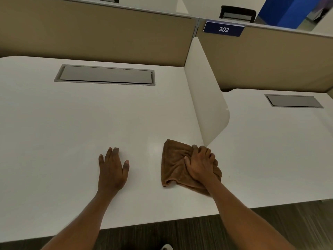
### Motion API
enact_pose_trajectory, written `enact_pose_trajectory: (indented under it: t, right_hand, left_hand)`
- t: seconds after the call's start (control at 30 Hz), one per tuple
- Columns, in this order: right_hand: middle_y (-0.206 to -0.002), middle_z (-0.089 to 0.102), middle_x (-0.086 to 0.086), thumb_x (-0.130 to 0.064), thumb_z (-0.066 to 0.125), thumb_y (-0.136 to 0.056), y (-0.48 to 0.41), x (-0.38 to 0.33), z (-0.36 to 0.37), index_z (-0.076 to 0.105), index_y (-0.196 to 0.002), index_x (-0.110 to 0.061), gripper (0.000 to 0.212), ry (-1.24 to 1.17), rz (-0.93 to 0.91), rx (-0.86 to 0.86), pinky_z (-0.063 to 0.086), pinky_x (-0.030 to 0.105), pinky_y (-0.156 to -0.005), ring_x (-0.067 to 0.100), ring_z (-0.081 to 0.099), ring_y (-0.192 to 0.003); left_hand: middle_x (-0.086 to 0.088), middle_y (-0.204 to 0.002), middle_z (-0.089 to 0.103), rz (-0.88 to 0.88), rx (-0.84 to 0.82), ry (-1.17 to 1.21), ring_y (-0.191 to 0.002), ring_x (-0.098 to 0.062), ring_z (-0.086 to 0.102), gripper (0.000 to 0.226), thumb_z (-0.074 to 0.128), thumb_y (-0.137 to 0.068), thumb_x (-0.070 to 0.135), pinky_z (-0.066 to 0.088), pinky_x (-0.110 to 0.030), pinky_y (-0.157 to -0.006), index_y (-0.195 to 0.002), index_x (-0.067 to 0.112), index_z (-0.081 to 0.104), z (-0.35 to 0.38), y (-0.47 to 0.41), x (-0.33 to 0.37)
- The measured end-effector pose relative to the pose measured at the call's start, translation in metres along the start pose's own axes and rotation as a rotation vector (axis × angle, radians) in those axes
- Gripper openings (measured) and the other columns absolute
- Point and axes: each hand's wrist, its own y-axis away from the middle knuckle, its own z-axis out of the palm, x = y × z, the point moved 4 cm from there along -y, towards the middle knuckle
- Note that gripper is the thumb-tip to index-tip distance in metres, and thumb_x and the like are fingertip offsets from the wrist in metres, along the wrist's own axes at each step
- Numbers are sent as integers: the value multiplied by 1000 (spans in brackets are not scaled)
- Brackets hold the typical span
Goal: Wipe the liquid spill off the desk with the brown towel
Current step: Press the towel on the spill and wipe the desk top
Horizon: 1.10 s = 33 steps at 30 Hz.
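The brown towel [175, 164] lies bunched on the white desk [72, 123], near its front right, just below the end of the white divider. My right hand [201, 164] presses down on the towel's right half, fingers curled into the cloth. My left hand [113, 168] rests flat on the bare desk to the towel's left, fingers slightly apart, holding nothing. A faint glossy sheen [153, 147] shows on the desk just left of the towel; no distinct puddle is visible.
A white curved divider [205, 98] stands on the right, with a second desk [279, 150] beyond it. A grey cable hatch [105, 75] is set in the desk's back. Tan partition panels [90, 33] close the rear. Dark floor [180, 230] lies below the front edge.
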Motion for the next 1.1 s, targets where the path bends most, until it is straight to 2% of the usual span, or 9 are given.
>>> enact_pose_trajectory:
  t: [0.2, 0.4, 0.6, 0.73, 0.9, 1.0, 1.1]
  right_hand:
    - [-113, 51, 18, -52, 36, -90, -42, -12, -2, 47, -126, -10, 57, 30, -115, -18, 36, 52, -87, 36, 44, -102]
    - [-105, 53, 16, -53, 32, -89, -45, -19, -1, 50, -116, -10, 53, 25, -177, -9, 37, 49, -83, 34, 46, -95]
    - [-100, 54, 16, -53, 40, -86, -18, -49, 1, 54, -112, -9, 53, 0, -352, 11, 39, 48, -81, 33, 48, -90]
    - [-97, 52, 14, -53, 41, -84, 10, -65, 1, 53, -107, -10, 50, -25, -409, 31, 36, 44, -77, 30, 47, -86]
    - [-97, 52, 13, -52, 40, -85, 49, -74, -1, 52, -104, -12, 46, -62, -459, 13, 37, 44, -79, 29, 46, -87]
    - [-98, 51, 12, -53, 40, -85, 61, -74, -5, 49, -101, -14, 43, -80, -466, -44, 35, 43, -79, 28, 44, -89]
    - [-101, 52, 11, -50, 45, -80, 62, -69, -15, 50, -103, -14, 43, -122, -465, -143, 35, 44, -80, 28, 45, -93]
  left_hand:
    - [-27, -137, 51, 0, -41, -62, -139, -40, 34, 71, 24, -91, 44, 20, -60, -114, -136, -10, 38, 6, -4, 0]
    - [-25, -137, 50, -4, -53, -89, -140, -39, 32, 71, 24, -91, 45, 19, -60, -115, -136, -8, 37, 9, -5, -3]
    - [-26, -139, 49, -8, -39, -68, -140, -39, 31, 71, 23, -90, 45, 18, -59, -115, -137, -7, 36, 10, -5, -3]
    - [-27, -137, 50, -3, -34, -53, -139, -40, 33, 71, 24, -90, 45, 17, -59, -115, -135, -7, 38, 9, -4, -2]
    - [-26, -139, 50, 8, -54, -61, -139, -41, 34, 73, 24, -89, 47, 17, -62, -113, -137, -6, 39, 6, -1, 3]
    - [-22, -147, 43, 80, -77, -4, -142, -36, 29, 73, 24, -88, 49, 15, -60, -116, -141, 0, 38, 7, 5, 14]
    - [-15, -151, 39, 202, -119, 81, -145, -31, 26, 66, 26, -90, 49, 15, -55, -118, -139, 9, 45, 12, 8, 42]
